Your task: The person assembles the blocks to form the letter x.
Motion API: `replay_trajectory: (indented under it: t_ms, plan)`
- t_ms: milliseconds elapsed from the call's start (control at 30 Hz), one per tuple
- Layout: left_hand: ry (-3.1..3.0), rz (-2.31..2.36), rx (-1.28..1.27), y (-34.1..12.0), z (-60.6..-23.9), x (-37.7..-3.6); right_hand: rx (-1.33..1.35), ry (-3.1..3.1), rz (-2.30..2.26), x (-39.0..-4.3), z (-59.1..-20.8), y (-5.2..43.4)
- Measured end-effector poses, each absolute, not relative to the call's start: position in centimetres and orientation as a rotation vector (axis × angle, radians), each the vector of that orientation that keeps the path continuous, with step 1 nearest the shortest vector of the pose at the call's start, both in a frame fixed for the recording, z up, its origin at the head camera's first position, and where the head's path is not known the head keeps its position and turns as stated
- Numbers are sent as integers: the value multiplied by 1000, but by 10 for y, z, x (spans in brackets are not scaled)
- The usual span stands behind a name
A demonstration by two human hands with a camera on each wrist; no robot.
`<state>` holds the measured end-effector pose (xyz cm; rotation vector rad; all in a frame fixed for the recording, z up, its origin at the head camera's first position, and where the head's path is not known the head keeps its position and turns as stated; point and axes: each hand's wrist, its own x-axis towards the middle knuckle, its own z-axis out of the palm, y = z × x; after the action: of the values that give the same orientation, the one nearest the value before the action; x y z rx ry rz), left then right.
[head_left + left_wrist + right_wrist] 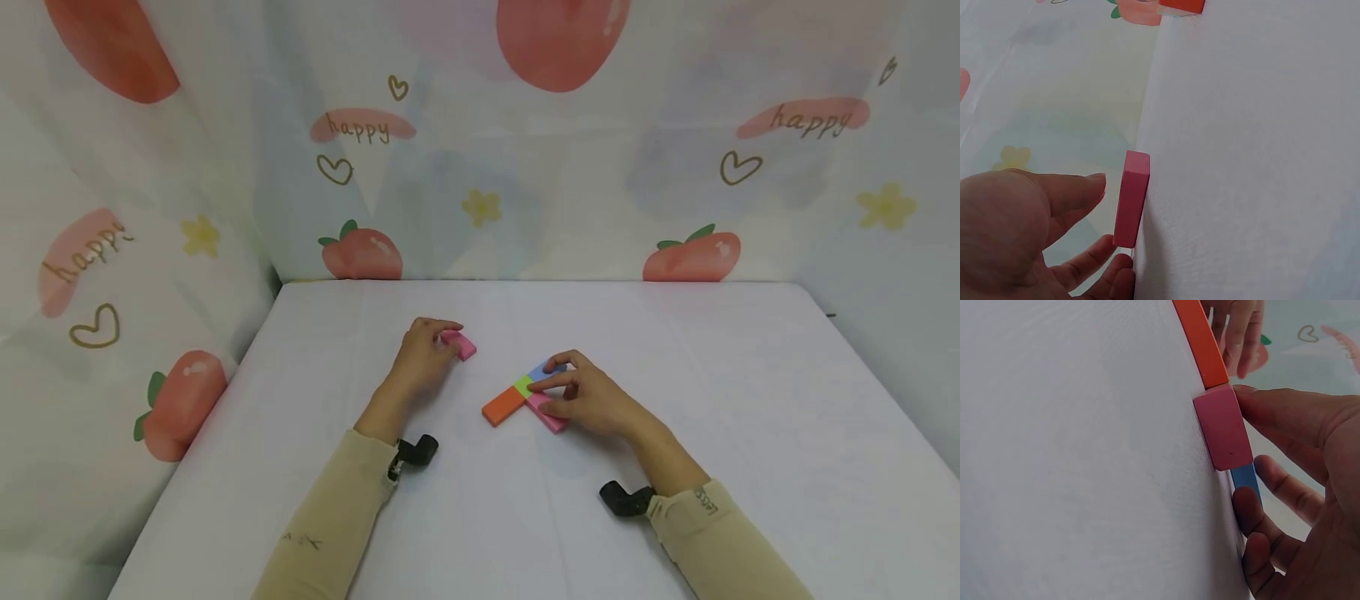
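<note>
My left hand [438, 337] lies left of centre on the white table [750, 400] and pinches a small pink block [465, 344]. In the left wrist view that pink block [1132, 199] lies flat on the cloth, with the thumb [1079, 187] at one end and a fingertip [1119, 275] at the other. My right hand [561, 392] rests on a flat cluster of blocks: orange [502, 406], green [523, 386], blue [542, 369] and pink [551, 417]. In the right wrist view its thumb [1279, 412] presses the pink block [1222, 428], and its fingers [1254, 512] curl round the blue block [1246, 481] beside the orange block [1200, 344].
A white cloth covers the table, and printed curtain walls [480, 167] close it in at the back and both sides. Black wrist camera mounts [416, 450] sit on both forearms. The orange block [1182, 6] shows at the top edge of the left wrist view.
</note>
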<state>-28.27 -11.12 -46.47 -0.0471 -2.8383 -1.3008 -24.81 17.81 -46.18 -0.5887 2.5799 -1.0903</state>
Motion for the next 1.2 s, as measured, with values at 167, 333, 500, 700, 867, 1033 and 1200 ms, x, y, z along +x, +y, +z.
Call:
replay_trajectory:
  t_ms: [167, 333, 500, 700, 867, 1033, 1200]
  plan:
    - [-2848, -1230, -70, -113, -469, -286, -607, 2586, -1087, -248, -460, 178]
    - [-2844, -1190, -88, -113, -472, -287, -624, 2594, -1080, -248, -460, 179]
    - [-2844, -1187, -53, -113, -474, -285, -642, 2592, -1084, -247, -462, 179]
    - [-2838, -1196, -18, -113, -476, -287, -637, 2592, -1081, -248, -464, 178]
    - [-2838, -1175, -52, -114, -477, -290, -628, 2588, -1093, -249, -464, 177]
    - [-2833, -1160, -46, -114, -476, -290, -614, 2581, -1100, -249, -463, 176]
    - [-2820, -1158, -45, -113, -475, -289, -595, 2580, -1105, -248, -463, 176]
